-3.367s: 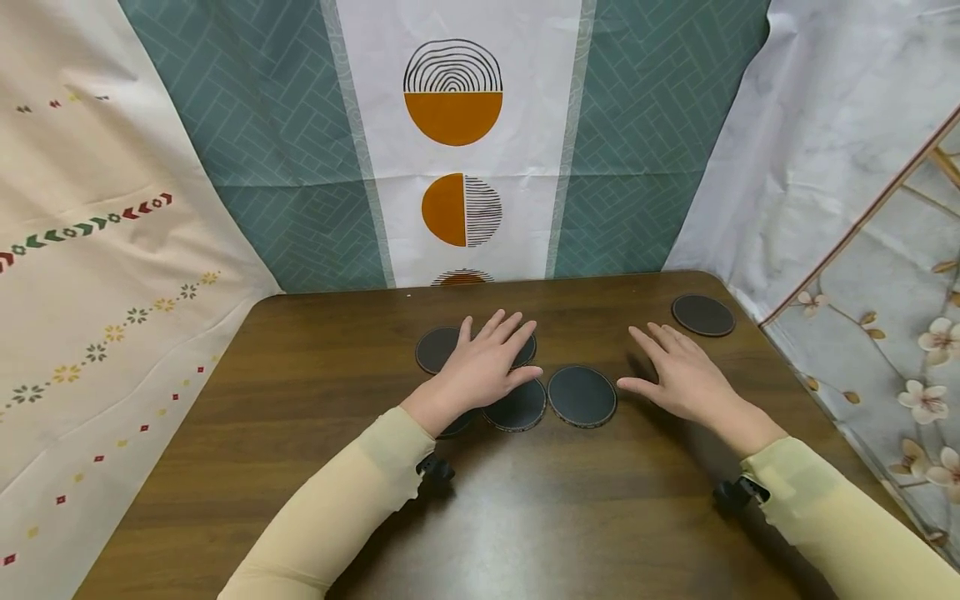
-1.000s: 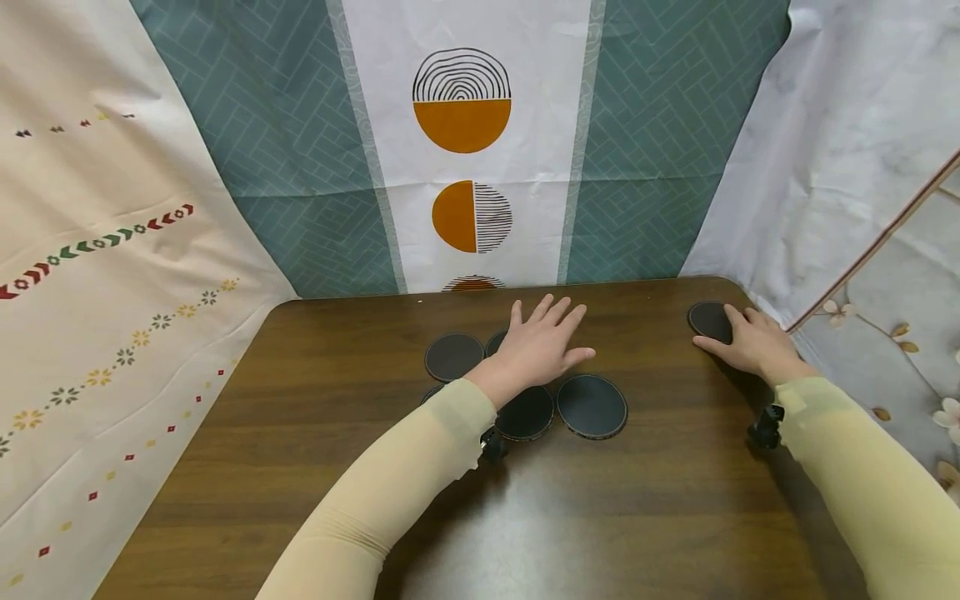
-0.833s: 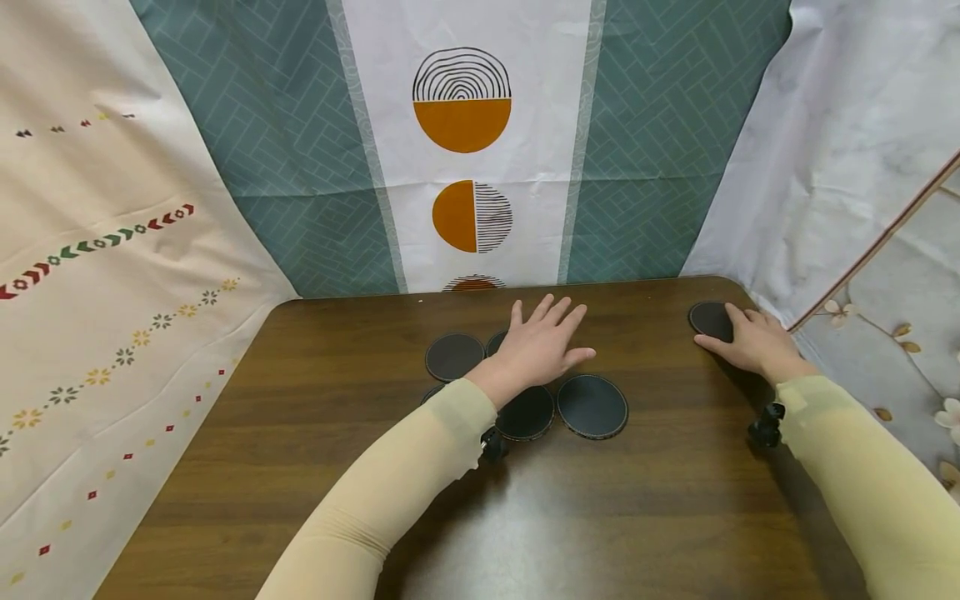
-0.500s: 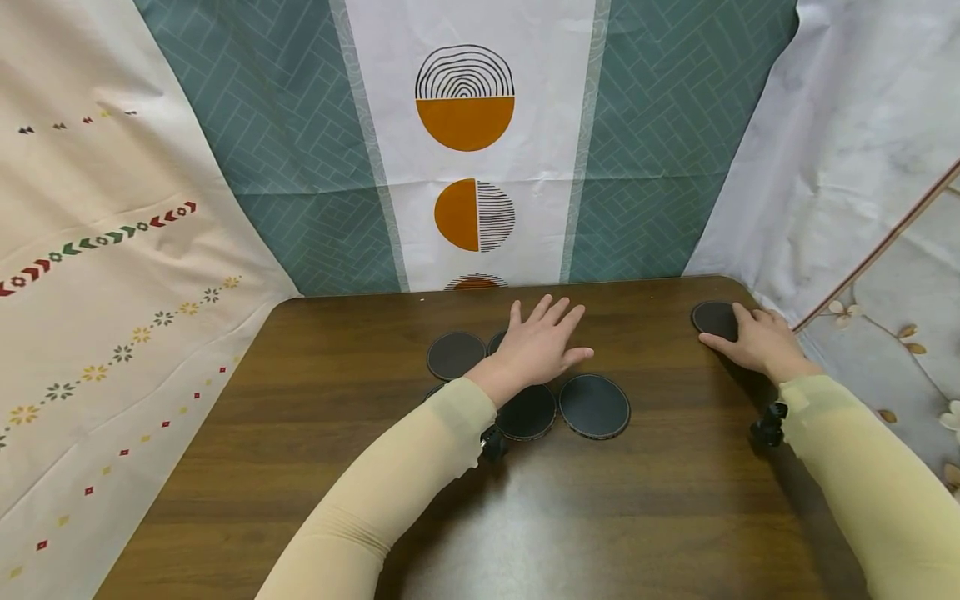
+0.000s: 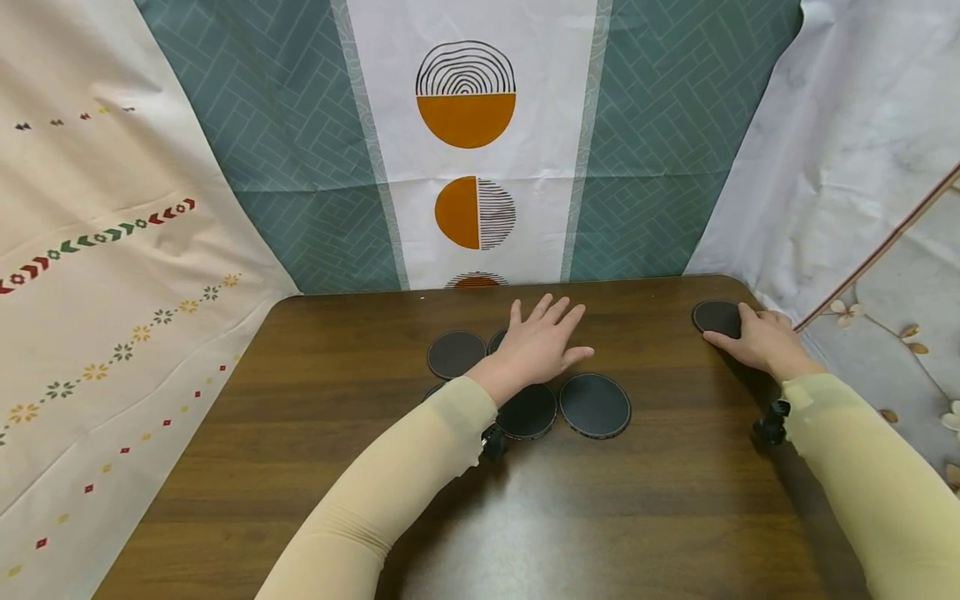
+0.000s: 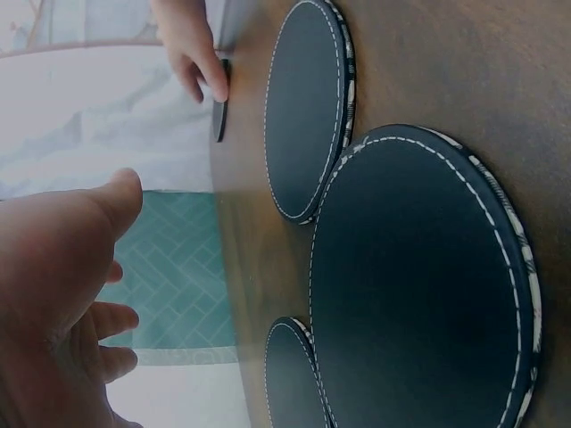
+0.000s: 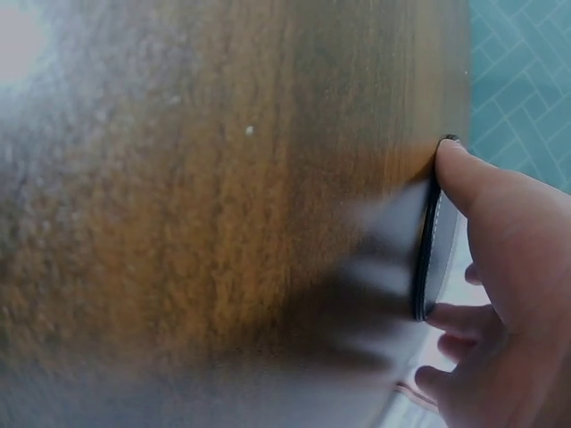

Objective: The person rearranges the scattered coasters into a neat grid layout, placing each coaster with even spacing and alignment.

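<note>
At the table's far right corner lies a round black coaster (image 5: 716, 319) with a stitched edge. My right hand (image 5: 767, 340) grips it from the right; in the right wrist view the thumb and a finger are at opposite edges of this coaster (image 7: 434, 245). My left hand (image 5: 536, 346) hovers with fingers spread over a group of similar coasters near the middle. Of that group, one coaster (image 5: 595, 406) lies right of the hand, another coaster (image 5: 527, 411) below it, and a third coaster (image 5: 456, 355) to its left. Hand and sleeve partly hide others.
The brown wooden table (image 5: 300, 467) has rounded far corners. A teal and white curtain (image 5: 300, 167) hangs behind it. A patterned cream cloth (image 5: 112, 292) borders the left side, and a floral white cloth (image 5: 847, 183) the right.
My right hand has moved right, from beside the middle coasters to the far right coaster, and now holds it. My left hand shifted slightly right, then stayed still over the last second.
</note>
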